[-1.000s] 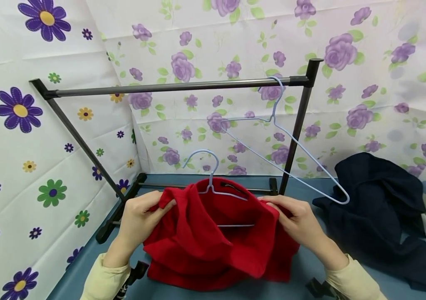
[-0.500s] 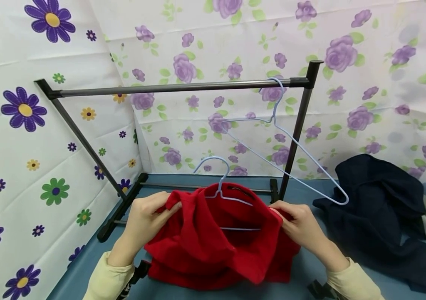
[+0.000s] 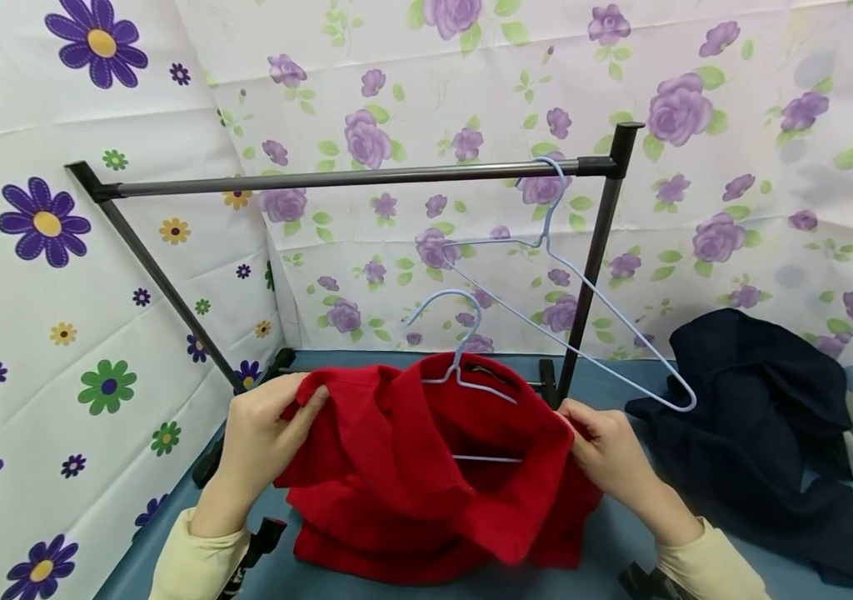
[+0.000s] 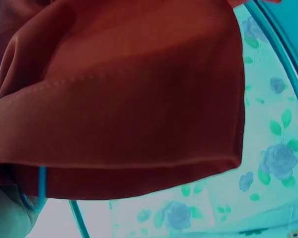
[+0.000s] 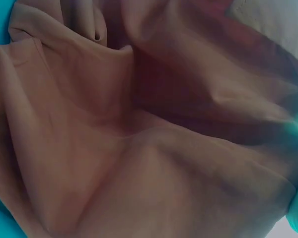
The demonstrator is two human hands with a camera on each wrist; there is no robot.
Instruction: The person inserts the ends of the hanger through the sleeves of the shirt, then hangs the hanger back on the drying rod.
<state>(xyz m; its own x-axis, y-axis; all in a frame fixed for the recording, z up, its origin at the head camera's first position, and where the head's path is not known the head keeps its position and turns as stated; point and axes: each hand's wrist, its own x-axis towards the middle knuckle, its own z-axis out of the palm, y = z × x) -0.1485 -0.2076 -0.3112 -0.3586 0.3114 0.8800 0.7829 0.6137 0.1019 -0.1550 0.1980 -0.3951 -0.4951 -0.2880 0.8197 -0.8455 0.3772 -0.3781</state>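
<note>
A red shirt (image 3: 411,467) with its collar opening facing up lies between my hands in the head view. Inside the neck sits a pale blue wire hanger (image 3: 464,333), its hook sticking up and its lower bar showing through the opening. My left hand (image 3: 261,442) pinches the shirt at its left shoulder. On the other side my right hand (image 3: 610,446) pinches cloth near the right shoulder. The left wrist view shows a stitched edge of the red cloth (image 4: 139,119) up close. Folds of the same cloth (image 5: 139,148) fill the right wrist view.
Behind the shirt stands a dark metal rack (image 3: 351,177). A second pale blue hanger (image 3: 614,308) hangs bare near the rail's right end. Dark navy clothing (image 3: 764,442) lies heaped at right on the blue-grey table (image 3: 261,575). Flowered sheets (image 3: 396,67) enclose the back and left.
The hanger hook has shifted right. My left hand moved right, then back left, drawing the shirt's left shoulder outward; my right hand moved slightly right.
</note>
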